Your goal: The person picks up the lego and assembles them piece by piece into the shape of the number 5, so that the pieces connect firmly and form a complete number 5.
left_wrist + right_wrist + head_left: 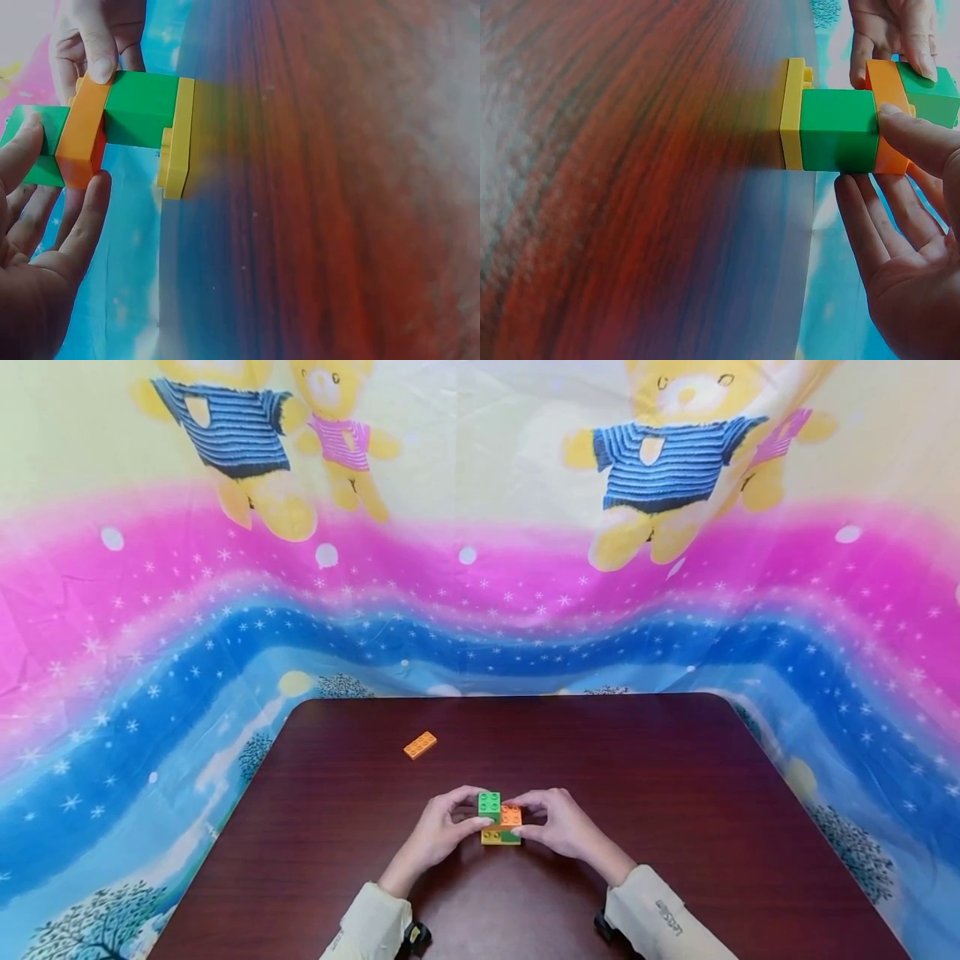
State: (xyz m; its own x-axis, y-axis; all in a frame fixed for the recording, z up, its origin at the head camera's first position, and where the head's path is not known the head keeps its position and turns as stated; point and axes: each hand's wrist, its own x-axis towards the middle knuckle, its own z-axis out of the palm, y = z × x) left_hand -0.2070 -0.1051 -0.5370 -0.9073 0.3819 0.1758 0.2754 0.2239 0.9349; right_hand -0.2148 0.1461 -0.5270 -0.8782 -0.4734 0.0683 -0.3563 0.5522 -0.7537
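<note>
Closest to us, pale sleeves [663, 918] come in from the bottom edge, one on each side. Behind everything, the backdrop [465, 585]: printed cloth, bears in striped tops above pink and blue bands. Next in size, the table [637, 752]: dark reddish wood, glossy.

Left hand [438, 827]: thumb and fingers grip the upper green brick [489, 804]. Right hand [562, 827]: thumb and fingers pinch the orange brick [511, 815].

Between the hands we find the stack [501, 824], upright at the tabletop. Bottom up: yellow plate [491, 838]; lower green brick [838, 131] on its right half, yellow studs bare at left; orange brick across that, thinner than the greens; upper green brick on the orange's left half, four studs up. Sides smooth, colours strong.

Loose plate [420, 745], orange and studded, lies well apart, beyond the stack and to its left.

Some bears' heads are cut by the top edge; so is the table's near side at the bottom. Fingers behind the stack are partly hidden from overhead. Left thumb covers some of the upper green brick. Black wrist pieces [417, 937] show only in part.

Lettering [670, 917] on the right sleeve: too small for us to read surely.
</note>
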